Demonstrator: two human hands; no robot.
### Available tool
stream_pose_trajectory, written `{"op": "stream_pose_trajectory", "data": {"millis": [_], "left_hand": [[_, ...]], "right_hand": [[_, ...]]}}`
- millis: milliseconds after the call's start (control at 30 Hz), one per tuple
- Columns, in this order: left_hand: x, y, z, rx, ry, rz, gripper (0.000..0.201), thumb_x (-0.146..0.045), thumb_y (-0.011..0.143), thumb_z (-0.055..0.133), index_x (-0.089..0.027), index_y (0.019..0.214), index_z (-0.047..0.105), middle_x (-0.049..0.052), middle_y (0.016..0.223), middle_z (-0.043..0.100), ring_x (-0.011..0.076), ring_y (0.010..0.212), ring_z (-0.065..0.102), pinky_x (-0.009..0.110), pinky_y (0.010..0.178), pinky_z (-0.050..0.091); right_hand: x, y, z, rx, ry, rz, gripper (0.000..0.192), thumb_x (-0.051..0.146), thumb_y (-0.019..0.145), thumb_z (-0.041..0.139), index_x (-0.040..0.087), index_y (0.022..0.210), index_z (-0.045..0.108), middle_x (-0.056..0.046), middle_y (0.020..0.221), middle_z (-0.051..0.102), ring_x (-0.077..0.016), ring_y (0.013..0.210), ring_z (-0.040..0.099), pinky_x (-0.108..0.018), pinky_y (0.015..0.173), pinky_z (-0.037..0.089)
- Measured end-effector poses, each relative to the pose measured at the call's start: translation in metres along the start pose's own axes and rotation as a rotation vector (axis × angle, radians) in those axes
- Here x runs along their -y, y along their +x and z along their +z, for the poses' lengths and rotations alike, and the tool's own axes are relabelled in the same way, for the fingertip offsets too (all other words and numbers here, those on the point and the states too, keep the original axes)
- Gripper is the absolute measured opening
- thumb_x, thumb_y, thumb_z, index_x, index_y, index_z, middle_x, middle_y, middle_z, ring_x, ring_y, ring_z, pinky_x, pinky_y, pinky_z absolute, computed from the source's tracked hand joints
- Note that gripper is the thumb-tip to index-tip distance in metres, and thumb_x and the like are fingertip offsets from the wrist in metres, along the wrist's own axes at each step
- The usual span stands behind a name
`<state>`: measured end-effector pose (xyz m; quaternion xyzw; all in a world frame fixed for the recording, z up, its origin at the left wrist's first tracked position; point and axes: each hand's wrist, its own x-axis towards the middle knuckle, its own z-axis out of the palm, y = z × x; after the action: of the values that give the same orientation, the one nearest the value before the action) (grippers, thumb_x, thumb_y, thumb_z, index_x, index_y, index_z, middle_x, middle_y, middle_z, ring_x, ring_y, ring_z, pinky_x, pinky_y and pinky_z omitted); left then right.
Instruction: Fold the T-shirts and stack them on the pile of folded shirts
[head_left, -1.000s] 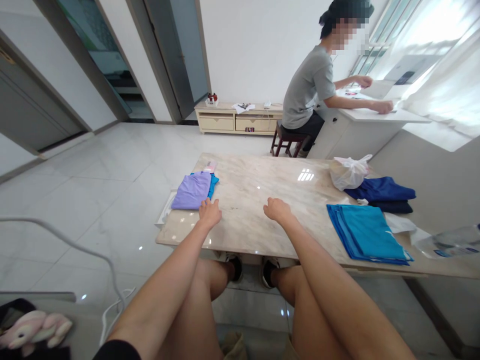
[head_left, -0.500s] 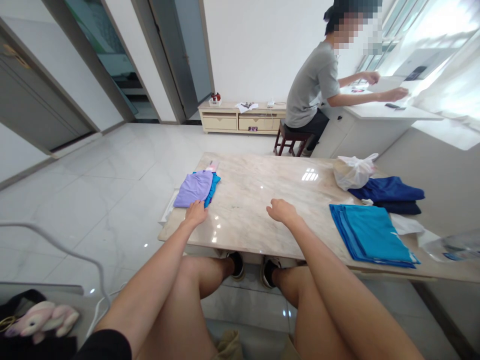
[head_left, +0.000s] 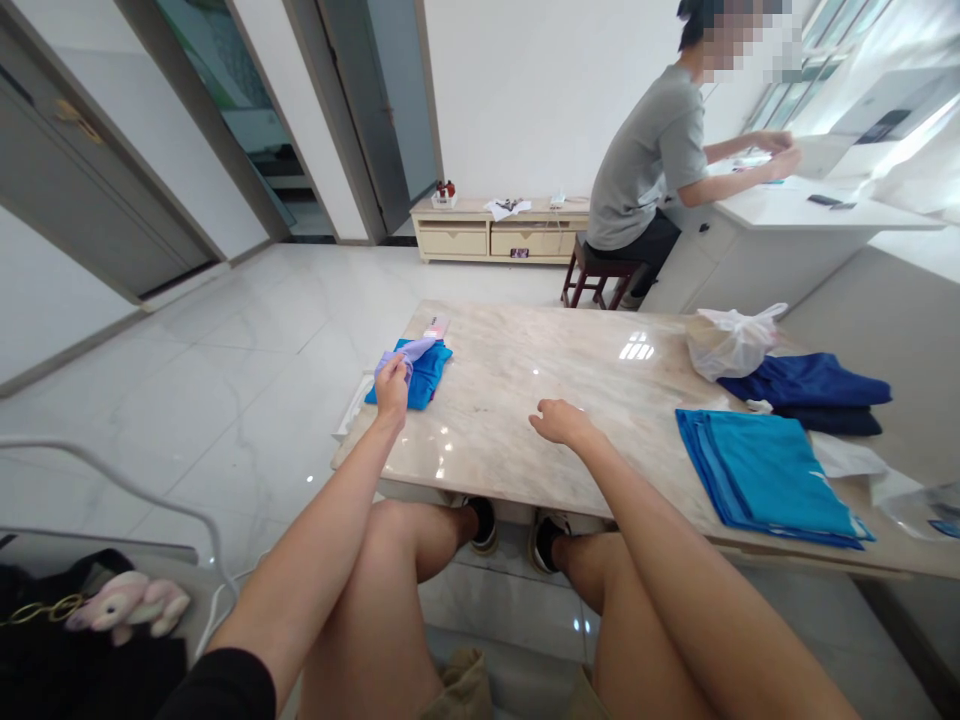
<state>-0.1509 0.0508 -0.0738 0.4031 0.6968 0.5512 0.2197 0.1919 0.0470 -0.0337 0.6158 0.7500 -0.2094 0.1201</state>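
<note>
Marble worktop (head_left: pixel 600 400) fills the middle of a pale tiled room, seen from a seat at its near edge. Nearest, at the left, a pink plush toy (head_left: pixel 127 605) lies on something dark. The right hand (head_left: pixel 559 422) rests on the stone with loose, half-curled fingers, holding nothing. The left hand (head_left: pixel 392 378) is raised at the near left corner, its grip pinched shut on a lilac cloth (head_left: pixel 409 350), which is bunched and lifted off the folded teal shirt (head_left: pixel 420 375) beneath it. To the right lies a blue stack (head_left: pixel 765 470), with navy clothes (head_left: pixel 806 385) and a white bag (head_left: pixel 731 340) behind it. Beyond, another person sits on a stool (head_left: pixel 600 280) at a white desk (head_left: pixel 795 215).

As I judge it, the risk is in the lift: the lilac cloth is held by one pinch only, so it could slip, or drag the teal shirt toward the table edge and undo its fold.

A small pink card (head_left: pixel 435 325) sits past the shirt; any print on it looks too small to read, and no other writing shows.
</note>
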Motion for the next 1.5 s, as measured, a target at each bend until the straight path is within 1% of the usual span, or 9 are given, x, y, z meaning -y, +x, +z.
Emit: {"op": "stream_pose_trajectory", "data": {"millis": [100,267,400,500,600,733,900,1267,1500], "left_hand": [[-0.032,-0.012,0.011,0.009,-0.355,0.037,0.045,-0.032,0.100,0.060,-0.017,0.139,0.078,0.013,0.145,0.076,0.0268,0.139,0.068,0.046,0.125,0.050],[-0.097,-0.058,0.027,0.311,-0.668,0.190,0.043,-0.047,0.098,0.073,-0.021,0.130,0.082,0.013,0.148,0.075,0.0311,0.143,0.066,0.049,0.121,0.054],[-0.132,-0.084,0.033,0.416,-0.736,0.208,0.045,-0.052,0.104,0.066,-0.025,0.138,0.079,0.010,0.150,0.074,0.0324,0.148,0.063,0.051,0.123,0.053],[-0.137,-0.089,0.044,0.469,-0.711,0.161,0.046,-0.052,0.106,0.064,-0.028,0.144,0.075,0.009,0.154,0.071,0.0317,0.150,0.061,0.049,0.122,0.053],[-0.131,-0.091,0.061,0.523,-0.625,0.082,0.060,-0.050,0.100,0.076,-0.028,0.155,0.065,0.010,0.159,0.067,0.0297,0.148,0.063,0.044,0.118,0.055],[-0.123,-0.101,0.081,0.666,-0.421,-0.031,0.092,-0.047,0.085,0.094,-0.023,0.165,0.053,0.017,0.154,0.070,0.0279,0.130,0.073,0.038,0.107,0.058],[-0.116,-0.104,0.085,0.927,-0.196,0.045,0.063,-0.056,0.073,0.098,-0.013,0.116,0.082,0.012,0.113,0.084,0.0268,0.101,0.075,0.037,0.090,0.060],[-0.112,-0.090,0.087,0.427,0.151,0.322,0.023,-0.037,0.097,0.071,-0.020,0.083,0.077,0.006,0.089,0.080,0.0237,0.092,0.071,0.033,0.089,0.052],[-0.123,-0.087,0.088,0.267,0.079,0.370,0.032,-0.048,0.104,0.061,-0.022,0.087,0.068,0.003,0.086,0.072,0.0202,0.087,0.065,0.029,0.084,0.050]], "right_hand": [[0.006,-0.001,0.000,-0.072,0.030,-0.025,0.047,0.037,0.113,0.049,0.013,0.150,0.068,-0.023,0.149,0.071,-0.0352,0.138,0.069,-0.043,0.111,0.055],[-0.004,0.002,-0.005,-0.286,0.217,-0.175,0.062,0.036,0.108,0.063,0.012,0.164,0.052,-0.021,0.157,0.066,-0.0324,0.146,0.062,-0.042,0.121,0.048],[-0.021,0.004,-0.014,-0.545,0.482,-0.345,0.058,0.035,0.089,0.081,0.017,0.144,0.070,-0.016,0.149,0.072,-0.0358,0.141,0.064,-0.044,0.117,0.052],[-0.029,0.005,-0.019,-0.651,0.753,-0.361,0.023,0.032,0.089,0.071,0.018,0.105,0.080,-0.011,0.101,0.082,-0.0341,0.110,0.074,-0.040,0.090,0.059],[-0.030,0.005,-0.024,-0.748,0.952,-0.324,0.029,0.043,0.091,0.064,0.019,0.075,0.069,-0.002,0.064,0.063,-0.0238,0.075,0.064,-0.032,0.069,0.051],[-0.022,-0.002,-0.029,-0.752,1.072,-0.425,0.044,0.061,0.092,0.063,0.018,0.086,0.074,0.000,0.075,0.066,-0.0189,0.075,0.058,-0.030,0.070,0.049],[-0.027,-0.011,-0.031,-0.658,1.076,-0.498,0.052,0.069,0.094,0.065,0.017,0.090,0.074,-0.001,0.079,0.067,-0.0175,0.076,0.056,-0.029,0.070,0.048],[-0.064,-0.018,-0.028,-0.644,0.602,-0.333,0.032,0.043,0.099,0.067,0.017,0.094,0.084,-0.006,0.079,0.076,-0.0229,0.078,0.064,-0.031,0.073,0.046],[-0.067,-0.022,-0.036,-0.941,0.523,-0.145,0.025,0.031,0.099,0.064,0.023,0.105,0.087,-0.012,0.107,0.081,-0.0322,0.105,0.071,-0.040,0.092,0.054]]}}
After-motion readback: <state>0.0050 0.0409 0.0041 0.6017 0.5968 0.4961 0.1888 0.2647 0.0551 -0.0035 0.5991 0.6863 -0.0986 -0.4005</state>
